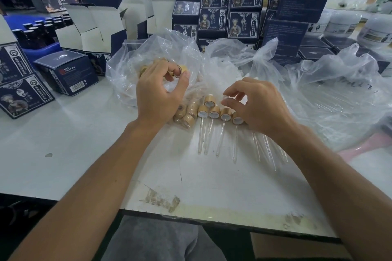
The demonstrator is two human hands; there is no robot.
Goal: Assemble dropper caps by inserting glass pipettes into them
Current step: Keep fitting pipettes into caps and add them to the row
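My left hand (158, 91) pinches a bamboo-coloured dropper cap (178, 71) between thumb and fingers, over the mouth of a clear bag of caps (131, 59). Hovering over the table, my right hand (257, 106) has its fingers curled, thumb and forefinger close together; whether they pinch a pipette I cannot tell. Below it lie several assembled droppers (214, 112), caps in a row with glass tubes pointing toward me. Loose glass pipettes (265, 150) lie under my right wrist. A few wrapped caps (186, 115) sit beside the row.
A second clear bag (339, 95) holding pipettes spreads at the right. Dark blue printed cartons (212, 19) are stacked behind, with open white-lined boxes (95, 27) and a blue crate of dark bottles (40, 34) at the left. White jars (343, 23) stand far right.
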